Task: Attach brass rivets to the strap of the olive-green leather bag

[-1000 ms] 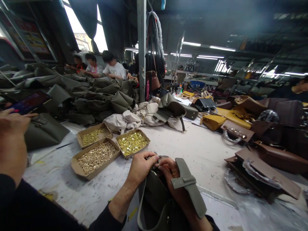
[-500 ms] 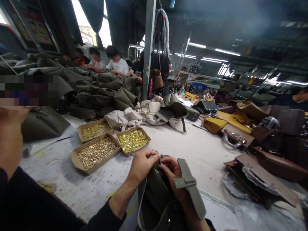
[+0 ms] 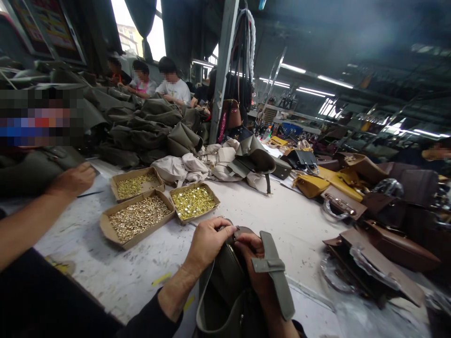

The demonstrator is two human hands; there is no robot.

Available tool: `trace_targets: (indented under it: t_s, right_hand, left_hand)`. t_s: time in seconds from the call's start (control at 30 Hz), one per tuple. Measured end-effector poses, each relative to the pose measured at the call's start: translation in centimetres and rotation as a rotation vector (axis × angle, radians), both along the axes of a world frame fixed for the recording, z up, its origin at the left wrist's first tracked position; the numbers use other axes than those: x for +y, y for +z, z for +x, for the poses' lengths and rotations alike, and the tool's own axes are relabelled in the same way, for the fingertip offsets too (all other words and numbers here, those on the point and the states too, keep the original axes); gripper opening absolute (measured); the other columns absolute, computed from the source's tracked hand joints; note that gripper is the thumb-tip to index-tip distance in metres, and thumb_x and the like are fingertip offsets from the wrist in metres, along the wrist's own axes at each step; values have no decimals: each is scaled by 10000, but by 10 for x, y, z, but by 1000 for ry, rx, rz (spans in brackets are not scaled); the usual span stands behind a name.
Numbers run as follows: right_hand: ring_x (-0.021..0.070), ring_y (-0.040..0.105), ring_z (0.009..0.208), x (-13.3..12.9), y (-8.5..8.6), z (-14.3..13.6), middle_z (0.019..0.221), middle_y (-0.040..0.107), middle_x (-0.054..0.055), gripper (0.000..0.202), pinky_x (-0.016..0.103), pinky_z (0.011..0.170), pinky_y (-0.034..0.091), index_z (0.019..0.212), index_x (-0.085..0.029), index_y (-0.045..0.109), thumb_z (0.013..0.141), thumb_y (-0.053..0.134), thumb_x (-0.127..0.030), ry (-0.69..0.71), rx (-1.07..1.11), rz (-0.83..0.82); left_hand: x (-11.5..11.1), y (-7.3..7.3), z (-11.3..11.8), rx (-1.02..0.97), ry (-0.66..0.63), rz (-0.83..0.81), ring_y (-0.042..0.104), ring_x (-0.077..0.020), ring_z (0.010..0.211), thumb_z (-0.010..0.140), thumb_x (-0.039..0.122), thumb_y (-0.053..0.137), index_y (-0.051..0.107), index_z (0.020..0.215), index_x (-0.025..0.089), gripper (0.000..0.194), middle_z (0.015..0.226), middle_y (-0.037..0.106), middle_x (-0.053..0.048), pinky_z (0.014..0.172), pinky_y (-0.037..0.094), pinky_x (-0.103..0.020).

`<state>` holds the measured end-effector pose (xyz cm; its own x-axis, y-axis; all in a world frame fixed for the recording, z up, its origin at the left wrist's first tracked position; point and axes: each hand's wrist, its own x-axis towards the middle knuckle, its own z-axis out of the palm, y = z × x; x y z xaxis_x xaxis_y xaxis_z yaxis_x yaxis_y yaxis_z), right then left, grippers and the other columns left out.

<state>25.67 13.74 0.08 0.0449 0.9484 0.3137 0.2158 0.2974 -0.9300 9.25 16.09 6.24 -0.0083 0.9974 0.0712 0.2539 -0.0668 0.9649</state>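
A dark olive bag (image 3: 225, 277) stands open at the bottom centre, its zip edge showing. My left hand (image 3: 209, 239) pinches the top rim of the bag between thumb and fingers. Facing it, my right hand (image 3: 251, 249) has its fingertips closed on the same rim, close to the left thumb. Any small part between the fingertips is too small to make out. A grey-green strap with a loop (image 3: 273, 265) lies over the right hand and wrist.
Three cardboard trays of small metal pieces, one a front tray (image 3: 137, 218), sit left of centre. A co-worker's hand (image 3: 72, 180) reaches in from the left. Olive bags (image 3: 141, 117) pile behind; brown bags (image 3: 377, 263) and yellow bags (image 3: 312, 185) lie right.
The co-worker's hand at the left has moved right and down, over the table beside an olive bag. My hands keep nearly the same hold; the view has shifted slightly.
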Motion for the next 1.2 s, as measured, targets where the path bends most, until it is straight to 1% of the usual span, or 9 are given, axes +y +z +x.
trace_targets:
  t_s: [0.17, 0.27, 0.4, 0.53, 0.63, 0.77, 0.93, 1.07, 1.2]
  right_hand:
    - [270, 649, 942, -5, 12, -4, 908, 724, 63, 204, 408, 877, 515, 922, -257, 758, 975, 594, -366, -18, -145, 81]
    - [252, 644, 902, -8, 20, -7, 888, 716, 48, 219, 394, 861, 507, 934, -257, 755, 990, 555, -328, -51, -219, 151]
    - [216, 636, 820, -12, 26, -9, 852, 700, 17, 215, 361, 811, 503, 920, -248, 751, 994, 557, -303, -115, -329, 245]
    - [207, 625, 835, -12, 28, -11, 849, 669, 8, 197, 342, 798, 511, 913, -253, 761, 981, 583, -303, -164, -346, 307]
    - [211, 604, 851, -10, 28, -13, 859, 636, 17, 210, 335, 784, 515, 890, -261, 769, 969, 603, -361, -200, -315, 289]
    - [226, 601, 835, -9, 28, -14, 850, 628, 23, 249, 356, 780, 522, 864, -257, 764, 951, 601, -425, -220, -269, 196]
    - [280, 610, 909, -9, 26, -10, 873, 635, 34, 198, 419, 840, 522, 806, -277, 766, 881, 648, -419, -276, -296, 139]
    - [316, 618, 987, -9, 23, -7, 957, 644, 48, 160, 441, 845, 525, 817, -299, 770, 857, 649, -395, -303, -323, 118]
    - [348, 603, 1051, -7, 17, -4, 1000, 644, 63, 175, 479, 886, 510, 796, -300, 778, 847, 659, -418, -319, -349, 109]
  left_hand:
    - [-2, 0, -1, 16, -13, 6, 684, -231, 800, 793, 391, 666, 789, 767, 192, 235, 811, 782, -45, 772, 472, -312]
    - [-3, -1, -1, 28, -16, 7, 679, -233, 807, 801, 385, 653, 787, 771, 190, 238, 822, 779, -49, 783, 468, -319]
    - [-3, -2, -1, 41, -8, 0, 676, -239, 830, 805, 385, 645, 788, 795, 187, 245, 847, 777, -56, 800, 463, -328]
    - [-4, 0, 0, 38, -19, 12, 669, -232, 819, 813, 379, 633, 781, 771, 189, 245, 842, 769, -56, 794, 461, -326]
    - [-5, 3, 1, 31, -29, 23, 658, -220, 791, 813, 368, 629, 772, 749, 189, 238, 815, 754, -51, 769, 459, -317]
    - [-5, 3, 3, 25, -32, 22, 656, -217, 794, 814, 357, 635, 774, 751, 192, 225, 805, 744, -48, 761, 458, -312]
    - [-5, 0, 5, 32, -21, 26, 670, -214, 820, 827, 351, 653, 785, 761, 203, 209, 824, 745, -41, 777, 461, -311]
    - [-6, 0, 6, 13, -25, 40, 676, -206, 826, 832, 333, 662, 784, 753, 209, 191, 822, 741, -32, 786, 466, -305]
    - [-7, 0, 6, 0, -25, 33, 679, -208, 826, 829, 326, 665, 785, 748, 209, 186, 819, 747, -33, 784, 468, -305]
